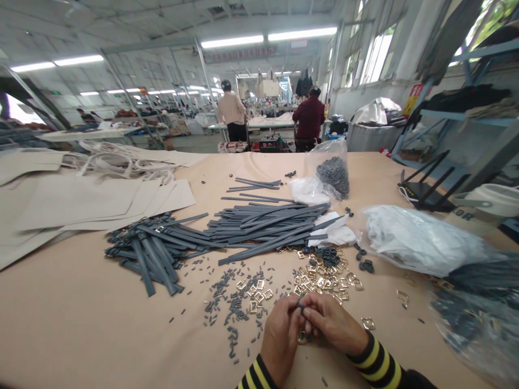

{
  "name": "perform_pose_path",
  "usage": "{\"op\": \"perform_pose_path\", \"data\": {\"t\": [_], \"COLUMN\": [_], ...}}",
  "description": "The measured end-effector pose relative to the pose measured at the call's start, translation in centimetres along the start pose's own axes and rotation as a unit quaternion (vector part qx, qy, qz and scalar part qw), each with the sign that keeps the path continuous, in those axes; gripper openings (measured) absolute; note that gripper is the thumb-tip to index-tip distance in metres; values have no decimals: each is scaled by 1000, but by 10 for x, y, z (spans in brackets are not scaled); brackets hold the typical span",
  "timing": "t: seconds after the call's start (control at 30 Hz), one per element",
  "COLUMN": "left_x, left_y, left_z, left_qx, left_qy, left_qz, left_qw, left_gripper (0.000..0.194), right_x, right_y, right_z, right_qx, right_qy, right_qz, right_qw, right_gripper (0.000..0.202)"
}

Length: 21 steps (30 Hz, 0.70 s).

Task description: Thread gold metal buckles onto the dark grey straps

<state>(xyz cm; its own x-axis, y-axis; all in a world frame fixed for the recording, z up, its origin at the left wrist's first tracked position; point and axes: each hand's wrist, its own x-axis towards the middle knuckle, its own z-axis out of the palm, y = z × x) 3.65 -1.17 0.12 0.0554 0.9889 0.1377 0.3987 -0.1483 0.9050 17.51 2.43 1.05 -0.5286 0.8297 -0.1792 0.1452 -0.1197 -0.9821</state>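
Near the lower middle of the view, my left hand (281, 329) and my right hand (330, 322) meet, fingers closed together on a small dark loop (300, 306). A gold buckle (302, 337) shows just under the fingers. Beyond my hands lies a pile of gold buckles (316, 281), with dark loops (327, 256) at its back edge. Small dark pieces (237, 305) are scattered left of my left hand, with a few gold buckles among them. Behind them, long dark grey strips (259, 221) lie in a heap, and strips with buckles (152, 248) are bunched to their left.
Beige panels (93, 200) with straps cover the table's left side. A clear bag of dark loops (334, 173) stands at the back. Plastic bags (421, 240), a black router (430, 189) and a pale container (482, 208) are at right. Two people stand beyond the table.
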Motion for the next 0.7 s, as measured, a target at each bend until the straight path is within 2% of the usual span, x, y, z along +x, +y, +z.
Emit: {"op": "perform_pose_path", "data": {"t": [0.07, 0.17, 0.37, 0.47, 0.57, 0.7], "left_x": [1, 3, 2, 1, 3, 10], "left_y": [0, -2, -9, -7, -3, -2], "left_z": [2, 5, 16, 17, 10, -8], "left_qx": [1, 18, 100, 126, 73, -77], "left_qy": [13, 31, 62, 66, 51, -31], "left_qz": [-34, -34, 70, 88, 40, -14], "left_qw": [999, 999, 991, 986, 995, 996], "left_gripper": [18, 16, 19, 21, 17, 17], "right_x": [0, 0, -1, -1, -1, -2], "right_y": [1, 2, -1, -2, 0, -3], "right_z": [2, 5, 9, 9, 8, 11], "right_qx": [-2, -14, -12, 17, 7, -95], "right_qy": [13, 33, 67, 66, 61, 76], "right_qz": [2, -2, -24, -25, -16, -34], "right_qw": [1000, 999, 997, 997, 998, 992], "right_gripper": [19, 15, 13, 14, 13, 11]}}
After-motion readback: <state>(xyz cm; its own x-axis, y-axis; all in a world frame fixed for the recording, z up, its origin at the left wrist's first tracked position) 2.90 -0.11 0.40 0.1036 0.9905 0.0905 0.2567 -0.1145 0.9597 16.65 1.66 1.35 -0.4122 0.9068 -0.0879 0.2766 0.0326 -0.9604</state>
